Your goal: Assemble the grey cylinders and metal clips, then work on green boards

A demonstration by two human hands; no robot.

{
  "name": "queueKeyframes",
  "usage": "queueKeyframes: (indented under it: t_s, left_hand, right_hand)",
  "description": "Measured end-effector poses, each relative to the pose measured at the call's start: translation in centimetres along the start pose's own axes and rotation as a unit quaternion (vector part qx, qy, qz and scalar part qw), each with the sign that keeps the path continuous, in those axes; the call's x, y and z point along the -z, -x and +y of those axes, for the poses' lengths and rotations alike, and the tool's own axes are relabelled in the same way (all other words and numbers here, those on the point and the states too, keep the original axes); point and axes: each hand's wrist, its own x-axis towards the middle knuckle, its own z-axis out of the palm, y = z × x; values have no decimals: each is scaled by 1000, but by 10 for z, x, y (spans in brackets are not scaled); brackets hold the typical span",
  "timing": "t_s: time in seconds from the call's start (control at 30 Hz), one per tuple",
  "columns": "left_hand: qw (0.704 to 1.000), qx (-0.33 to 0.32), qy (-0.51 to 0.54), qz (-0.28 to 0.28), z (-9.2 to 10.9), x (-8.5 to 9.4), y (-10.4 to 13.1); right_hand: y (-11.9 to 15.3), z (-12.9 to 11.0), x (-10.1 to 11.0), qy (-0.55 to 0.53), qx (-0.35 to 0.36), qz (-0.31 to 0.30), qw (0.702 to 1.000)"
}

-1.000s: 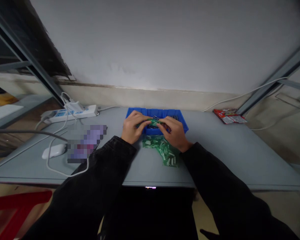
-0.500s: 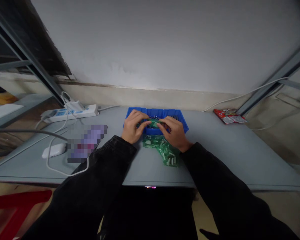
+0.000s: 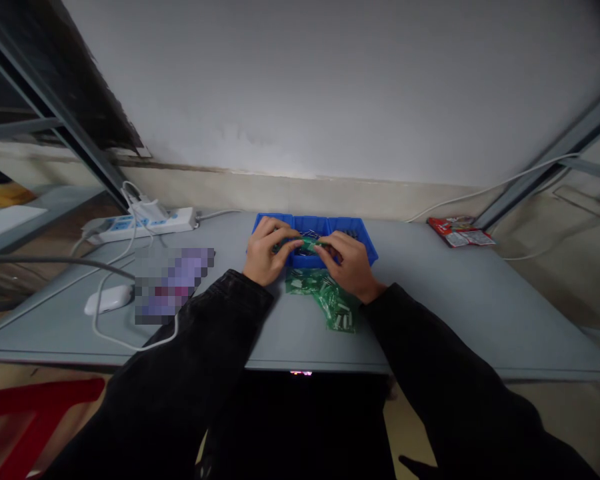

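Note:
Between my two hands a small green plastic bag is stretched over the middle blue bin. My left hand pinches its left end, in front of the left blue bin. At its right end, the thumb and fingers of my right hand are closed on it, before the right blue bin. Small metal parts lie in the middle and right bins; my left hand mostly hides the left one. Nearer me on the table, green bags hold small pale, tube-like pieces.
A purple pixelated item, a white case and looping white cables lie on the left of the grey table. Behind them is a power strip. A red packet lies at the back right, near the metal frame.
The green bag between my hands looks slightly narrower and more folded than before. Both hands keep nearly the same place and grip.

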Motion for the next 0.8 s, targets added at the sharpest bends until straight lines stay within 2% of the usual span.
queueKeyframes:
  t_s: [0.5, 0.67, 0.8]
  left_hand:
    - [1000, -14, 26, 4, -1, 0, 0]
    - [999, 0, 42, -19, 1, -1, 1]
    - [997, 36, 69, 7, 1, -3, 3]
  right_hand:
    - [-1, -2, 0, -11, -5, 4, 1000]
    - [-3, -3, 2, -32, -31, 8, 999]
    - [-1, 1, -2, -64, -82, 30, 994]
